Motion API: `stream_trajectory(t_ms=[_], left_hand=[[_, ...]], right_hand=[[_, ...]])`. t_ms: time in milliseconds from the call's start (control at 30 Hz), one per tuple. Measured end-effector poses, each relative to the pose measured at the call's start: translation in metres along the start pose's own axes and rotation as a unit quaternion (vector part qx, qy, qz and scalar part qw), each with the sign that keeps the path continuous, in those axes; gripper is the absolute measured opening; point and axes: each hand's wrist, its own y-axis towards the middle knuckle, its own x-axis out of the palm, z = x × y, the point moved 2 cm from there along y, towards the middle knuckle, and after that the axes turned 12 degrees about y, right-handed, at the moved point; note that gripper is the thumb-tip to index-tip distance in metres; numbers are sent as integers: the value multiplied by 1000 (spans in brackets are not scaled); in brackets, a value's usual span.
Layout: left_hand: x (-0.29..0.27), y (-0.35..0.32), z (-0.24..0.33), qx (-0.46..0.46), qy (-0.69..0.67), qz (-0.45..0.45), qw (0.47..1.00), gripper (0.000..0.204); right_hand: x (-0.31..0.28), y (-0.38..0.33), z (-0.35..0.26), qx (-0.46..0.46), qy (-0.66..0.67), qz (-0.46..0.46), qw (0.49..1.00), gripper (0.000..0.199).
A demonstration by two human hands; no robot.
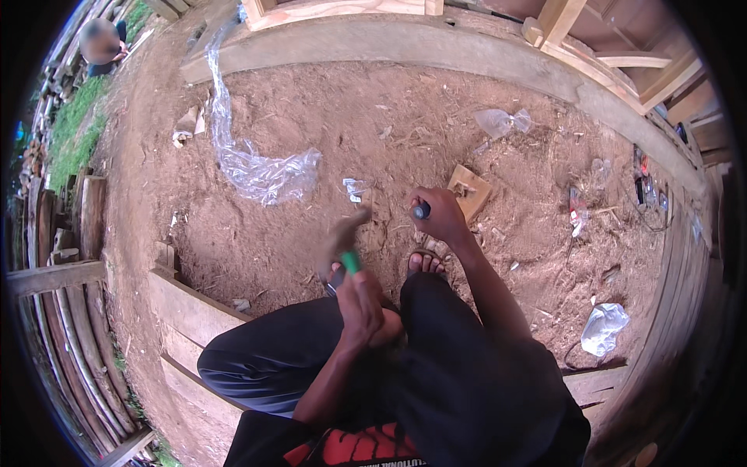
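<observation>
My left hand (360,300) grips a hammer by its green handle (351,261); the blurred hammer head (340,237) hangs over the dirt in front of my knees. My right hand (437,214) is closed round a dark blue cylindrical tool handle (421,210), held upright just above my sandalled foot (425,262). A small square wooden block (469,191) lies on the ground right beside the right hand. I am crouched, with dark trousers filling the lower middle of the view.
A long clear plastic sheet (249,159) trails across the dirt at left. Small plastic bags lie at the top right (502,121) and lower right (604,327). Wooden beams (405,43) and planks (183,311) border the ground. Another person (103,43) stands far top left.
</observation>
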Motion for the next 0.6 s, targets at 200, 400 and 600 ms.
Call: stream_trajectory(t_ms=[200, 400, 600], left_hand=[[13, 19, 12, 37, 315, -97, 943, 53], [-29, 31, -9, -124, 77, -26, 989, 48], [-54, 29, 5, -175, 7, 6, 984, 52]], right_hand=[[-1, 5, -4, -16, -12, -8, 1000, 17], [43, 19, 6, 7, -61, -55, 997, 14], [92, 41, 49, 53, -190, -131, 972, 16]])
